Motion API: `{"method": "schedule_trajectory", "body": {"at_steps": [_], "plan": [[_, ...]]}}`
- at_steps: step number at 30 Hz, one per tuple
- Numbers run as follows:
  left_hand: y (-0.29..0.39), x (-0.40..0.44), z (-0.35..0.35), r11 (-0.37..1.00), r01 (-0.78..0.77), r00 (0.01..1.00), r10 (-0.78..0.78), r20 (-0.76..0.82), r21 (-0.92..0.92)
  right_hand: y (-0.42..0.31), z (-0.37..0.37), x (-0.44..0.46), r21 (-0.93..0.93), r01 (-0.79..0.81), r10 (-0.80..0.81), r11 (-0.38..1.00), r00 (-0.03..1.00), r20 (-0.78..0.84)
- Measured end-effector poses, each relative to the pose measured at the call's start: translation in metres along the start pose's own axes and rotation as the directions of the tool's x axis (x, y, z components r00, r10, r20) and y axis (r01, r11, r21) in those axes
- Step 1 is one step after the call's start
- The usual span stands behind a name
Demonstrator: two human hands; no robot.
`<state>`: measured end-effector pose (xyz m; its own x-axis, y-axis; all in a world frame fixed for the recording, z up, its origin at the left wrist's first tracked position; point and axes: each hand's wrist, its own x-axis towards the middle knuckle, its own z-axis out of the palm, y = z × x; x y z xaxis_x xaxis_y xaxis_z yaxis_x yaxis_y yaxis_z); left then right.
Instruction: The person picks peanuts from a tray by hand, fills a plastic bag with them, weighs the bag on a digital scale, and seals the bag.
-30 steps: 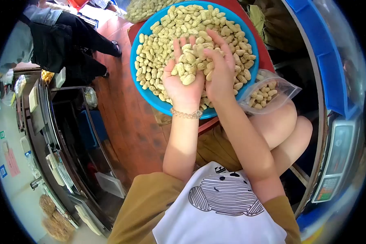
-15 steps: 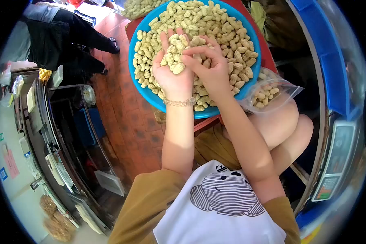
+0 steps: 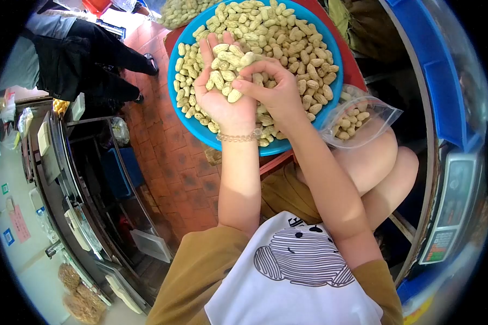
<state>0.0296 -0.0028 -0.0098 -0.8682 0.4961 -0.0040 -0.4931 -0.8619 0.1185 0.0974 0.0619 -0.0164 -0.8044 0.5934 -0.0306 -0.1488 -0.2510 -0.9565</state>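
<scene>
My left hand (image 3: 226, 110), with a beaded bracelet at its wrist, is turned palm up and cups several unshelled peanuts (image 3: 222, 74). Over that palm, my right hand (image 3: 281, 92) has its thumb and index finger pinched close together at one of the peanuts; the fingertips partly cover it. Both hands are above a round blue basin (image 3: 339, 54) full of loose peanuts (image 3: 303, 49). A clear plastic bag (image 3: 382, 122) holding some peanuts lies by the basin's right rim, against my leg.
Under the basin is a red surface (image 3: 354, 70). Another bag of peanuts (image 3: 187, 12) is at the top. A person in dark trousers (image 3: 111, 51) stands upper left, beside a metal rack (image 3: 87, 179). Blue trays (image 3: 444, 103) and a scale (image 3: 449, 206) are at right.
The view has shifted slightly. My right thumb and index finger have drawn closer together over the left palm, and the peanuts in that palm have rearranged a little.
</scene>
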Motion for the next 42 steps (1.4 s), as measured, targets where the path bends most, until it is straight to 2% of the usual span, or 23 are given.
{"method": "schedule_trajectory", "body": {"at_steps": [6,10,15,18,21,22,25,27,29,30,31,32,34,35,38,42], "plan": [[-0.002,-0.003,0.006,0.999,-0.037,0.997,0.036,0.062,0.018,-0.001,0.001,-0.003,0.042,-0.082,0.083,0.996,0.996,-0.018],[-0.002,-0.001,0.004,0.999,-0.031,0.998,0.033,0.049,-0.044,-0.002,0.002,-0.005,-0.022,-0.032,0.031,0.999,0.999,-0.036],[-0.004,-0.002,0.004,0.999,-0.053,0.997,0.053,0.057,-0.001,0.003,0.001,-0.003,-0.05,0.036,-0.037,0.998,0.999,-0.02],[-0.004,-0.002,0.003,0.998,-0.062,0.997,0.062,0.045,0.003,0.006,0.001,-0.004,-0.162,0.085,-0.093,0.983,0.995,-0.04],[-0.004,-0.004,0.002,0.998,-0.067,0.997,0.067,0.045,0.012,0.005,0.002,-0.006,-0.172,0.083,-0.093,0.982,0.994,-0.049],[-0.004,-0.004,0.002,0.997,-0.07,0.997,0.069,0.047,0.019,0.006,0.002,-0.006,-0.135,0.077,-0.085,0.988,0.995,-0.052],[-0.002,-0.005,0.001,0.993,-0.019,1.0,0.02,0.001,-0.116,0.007,0.002,-0.006,-0.022,0.065,-0.067,0.998,0.993,-0.096],[0.002,-0.005,0.004,0.991,-0.036,0.996,0.045,-0.073,0.127,0.003,0.001,-0.007,0.057,0.069,-0.058,0.996,0.983,-0.176],[0.004,-0.006,0.008,0.905,-0.01,0.989,0.071,-0.128,0.426,0.0,-0.001,-0.003,0.231,0.066,-0.022,0.971,0.982,-0.187],[0.005,-0.007,0.013,0.808,0.022,0.986,0.081,-0.147,0.589,-0.002,-0.002,-0.002,0.316,0.063,-0.001,0.947,0.981,-0.193],[0.005,-0.01,0.017,0.718,0.055,0.988,0.063,-0.143,0.694,-0.005,-0.004,-0.004,0.443,-0.058,0.145,0.895,0.975,-0.166],[0.005,-0.013,0.021,0.612,0.083,0.989,0.044,-0.139,0.787,-0.004,-0.006,-0.004,0.477,-0.05,0.139,0.877,0.978,-0.153],[0.006,-0.018,0.027,0.456,0.112,0.994,-0.058,-0.096,0.883,-0.001,-0.007,-0.003,0.541,-0.037,0.123,0.84,0.984,-0.125],[0.01,-0.015,0.014,0.296,0.001,0.997,-0.076,0.023,0.955,0.0,-0.008,-0.003,0.53,-0.054,0.145,0.846,0.981,-0.131],[0.011,-0.022,0.016,0.013,-0.084,0.989,-0.119,0.085,0.996,0.004,-0.009,-0.001,0.51,-0.077,0.166,0.856,0.977,-0.132],[0.014,-0.026,0.018,0.059,-0.074,0.997,-0.011,0.075,0.995,0.005,-0.008,-0.001,0.446,-0.007,0.058,0.895,0.993,-0.102]]}}
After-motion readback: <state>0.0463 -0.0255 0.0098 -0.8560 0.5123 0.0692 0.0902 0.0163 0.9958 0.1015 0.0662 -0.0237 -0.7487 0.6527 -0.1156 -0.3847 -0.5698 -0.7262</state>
